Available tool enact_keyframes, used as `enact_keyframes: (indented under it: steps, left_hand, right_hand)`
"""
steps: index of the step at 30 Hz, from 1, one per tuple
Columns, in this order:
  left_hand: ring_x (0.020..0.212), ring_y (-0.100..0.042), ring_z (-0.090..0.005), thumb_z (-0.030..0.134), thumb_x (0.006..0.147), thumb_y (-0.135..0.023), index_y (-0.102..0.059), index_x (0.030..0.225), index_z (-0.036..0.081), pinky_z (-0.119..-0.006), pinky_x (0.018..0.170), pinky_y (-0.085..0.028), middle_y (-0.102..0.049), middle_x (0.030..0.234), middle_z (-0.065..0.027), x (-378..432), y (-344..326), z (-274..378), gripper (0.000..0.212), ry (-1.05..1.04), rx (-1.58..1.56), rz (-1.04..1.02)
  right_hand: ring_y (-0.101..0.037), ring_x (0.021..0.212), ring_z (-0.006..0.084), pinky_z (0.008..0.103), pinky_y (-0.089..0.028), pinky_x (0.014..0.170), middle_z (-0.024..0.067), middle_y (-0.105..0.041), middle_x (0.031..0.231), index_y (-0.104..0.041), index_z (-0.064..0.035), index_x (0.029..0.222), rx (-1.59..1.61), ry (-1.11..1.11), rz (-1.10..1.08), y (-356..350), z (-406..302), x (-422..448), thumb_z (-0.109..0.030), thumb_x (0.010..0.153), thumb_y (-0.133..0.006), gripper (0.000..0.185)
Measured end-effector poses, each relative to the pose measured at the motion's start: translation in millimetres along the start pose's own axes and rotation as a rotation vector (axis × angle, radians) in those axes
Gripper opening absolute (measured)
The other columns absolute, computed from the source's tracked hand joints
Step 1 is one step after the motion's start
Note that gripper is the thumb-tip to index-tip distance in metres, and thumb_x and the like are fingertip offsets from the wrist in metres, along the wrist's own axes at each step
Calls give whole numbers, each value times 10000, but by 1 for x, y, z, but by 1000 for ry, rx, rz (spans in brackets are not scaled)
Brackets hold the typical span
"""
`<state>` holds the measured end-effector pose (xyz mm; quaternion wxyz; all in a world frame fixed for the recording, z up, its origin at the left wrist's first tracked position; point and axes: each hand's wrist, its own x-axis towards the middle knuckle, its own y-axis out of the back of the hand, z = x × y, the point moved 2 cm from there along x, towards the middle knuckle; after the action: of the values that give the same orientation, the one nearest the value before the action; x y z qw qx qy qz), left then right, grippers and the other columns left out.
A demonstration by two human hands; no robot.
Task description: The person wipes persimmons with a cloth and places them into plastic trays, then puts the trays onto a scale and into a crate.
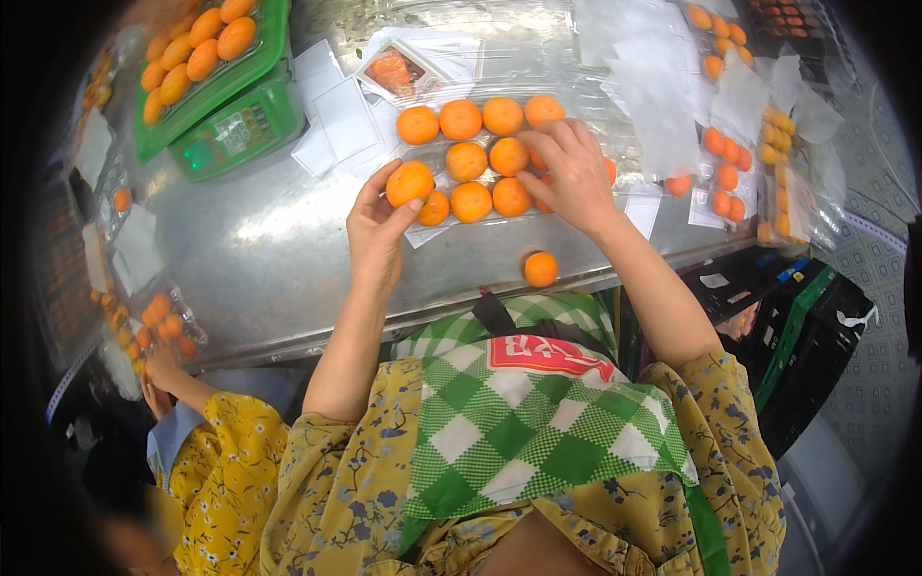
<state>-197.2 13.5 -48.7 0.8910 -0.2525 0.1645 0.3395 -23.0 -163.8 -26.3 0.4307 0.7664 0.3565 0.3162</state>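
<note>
My left hand [376,230] pinches a round orange fruit [408,180] between thumb and fingers, above the left end of a clear plastic tray [439,153]. Rows of similar fruit fill much of the tray, among them a middle-row fruit [467,161] and a front-row one [471,202]. Over the tray's right part lies my right hand [573,169], its fingers spread and touching fruit there. That hand partly hides several pieces, so its hold on any of them is unclear. One loose fruit [541,269] sits near the front edge of the metal table [281,266].
A green scale [234,137] with a lit display bears a green basket [277,43] of fruit. Printed cards [392,70] and white papers [342,119] lie behind the tray. A co-worker's hand [164,367] handles fruit at left. Black crates [799,353] stand at right.
</note>
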Motion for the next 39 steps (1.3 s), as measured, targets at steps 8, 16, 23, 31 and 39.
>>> enact_keyframes:
  steps: [8,16,23,31,39]
  left_hand:
    - [1111,-517,-173,28,743,-700,-496,1232,-9,-319,986,-393,-551,1176,-98,1,12,-13,531,-99,210,35]
    - [1008,-535,-259,61,617,-745,-598,1131,68,-356,896,-434,-602,1106,-75,15,-6,3,535,-569,1073,57]
    - [1002,-548,-249,38,615,-739,-601,1113,59,-343,882,-452,-602,1094,-89,27,-11,3,518,-518,1092,-26]
    - [995,-567,-252,9,627,-730,-592,1128,47,-337,870,-479,-540,1082,-103,28,-11,3,521,-443,1068,-38]
    - [1032,-520,-281,28,630,-730,-588,1139,55,-362,905,-435,-544,1090,-116,31,-8,5,529,-460,1169,-96]
  right_hand:
    - [-537,932,309,390,-460,796,124,-550,970,-572,-38,1035,13,-425,-82,-6,24,-12,-199,680,-753,430]
    - [-565,899,293,396,-483,754,113,-554,946,-576,-47,1036,61,-474,-78,-10,22,-15,-194,640,-777,468]
    - [-584,888,279,366,-489,759,119,-570,955,-581,-41,1004,131,-525,-81,-7,25,-14,-155,634,-754,424]
    - [-597,832,179,319,-489,749,91,-620,1016,-591,-44,1070,1859,-976,-141,22,32,-26,-275,870,-592,306]
    - [-633,778,212,349,-528,714,123,-624,1007,-528,-42,1157,2109,-883,-236,17,23,-25,-419,902,-533,455]
